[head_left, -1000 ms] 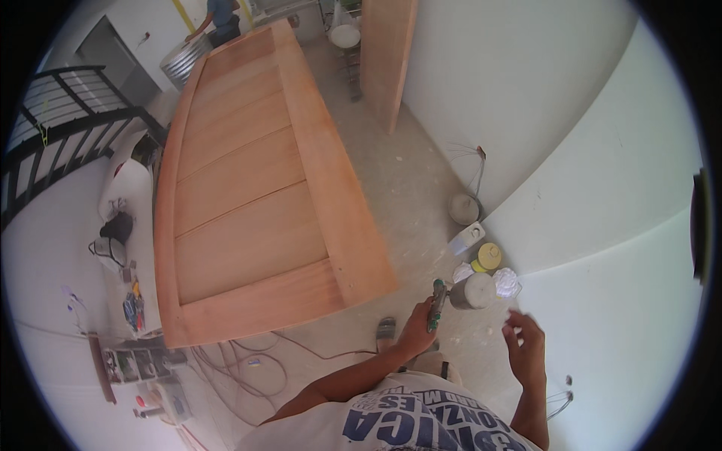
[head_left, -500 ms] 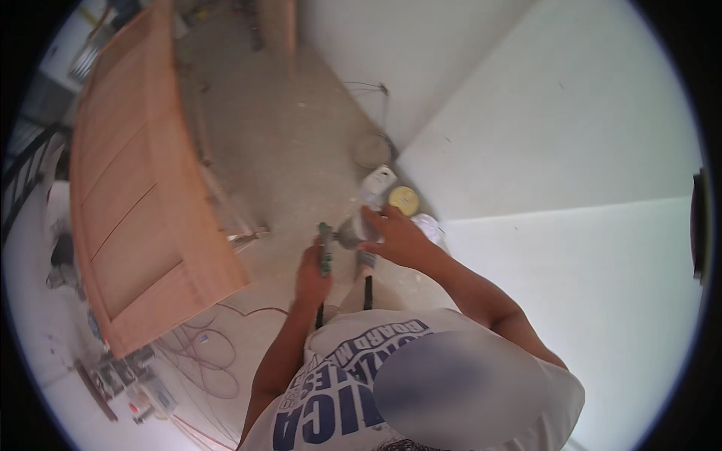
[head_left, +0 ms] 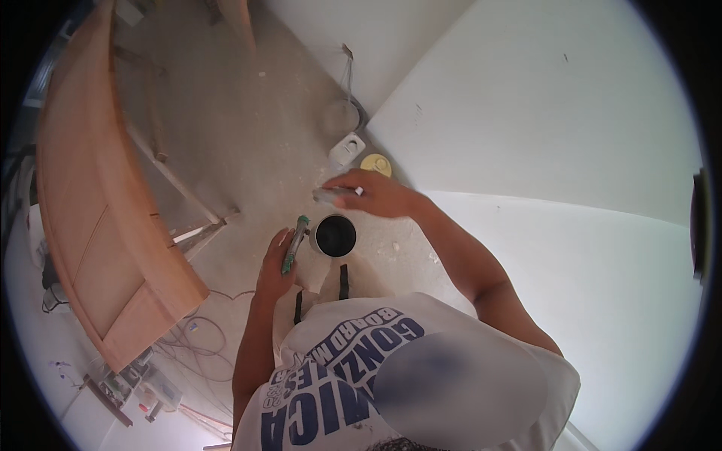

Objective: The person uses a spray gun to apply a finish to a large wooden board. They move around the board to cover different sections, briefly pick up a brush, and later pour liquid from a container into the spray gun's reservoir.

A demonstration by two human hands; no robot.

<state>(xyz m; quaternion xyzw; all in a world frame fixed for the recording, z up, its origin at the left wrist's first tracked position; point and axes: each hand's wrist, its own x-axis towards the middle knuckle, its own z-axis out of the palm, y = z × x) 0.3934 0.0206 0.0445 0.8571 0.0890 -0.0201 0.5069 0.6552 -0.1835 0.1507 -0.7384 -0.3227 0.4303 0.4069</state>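
My left hand (head_left: pixel 275 261) is closed around the body of a spray gun (head_left: pixel 295 245), silvery with green parts at both ends. Joined to the gun's right side is a round metal cup (head_left: pixel 335 235), its mouth facing up and its inside dark. Beyond the cup, my right hand (head_left: pixel 380 194) grips a grey round lid (head_left: pixel 328 195) between thumb and fingers, apart from the cup's rim. What lies at the cup's bottom is too dark to make out.
A reddish wooden door panel (head_left: pixel 98 218) rests on wooden supports (head_left: pixel 188 188) at the left. Near the wall corner stand a white container (head_left: pixel 347 150), a yellow-lidded can (head_left: pixel 376 164) and a round bucket (head_left: pixel 342 116). A hose (head_left: pixel 203 342) coils on the floor.
My right hand has lifted the lid off the cup and moved it away, so the dark inside shows. The left hand still holds the spray gun; the whole view has shifted slightly.
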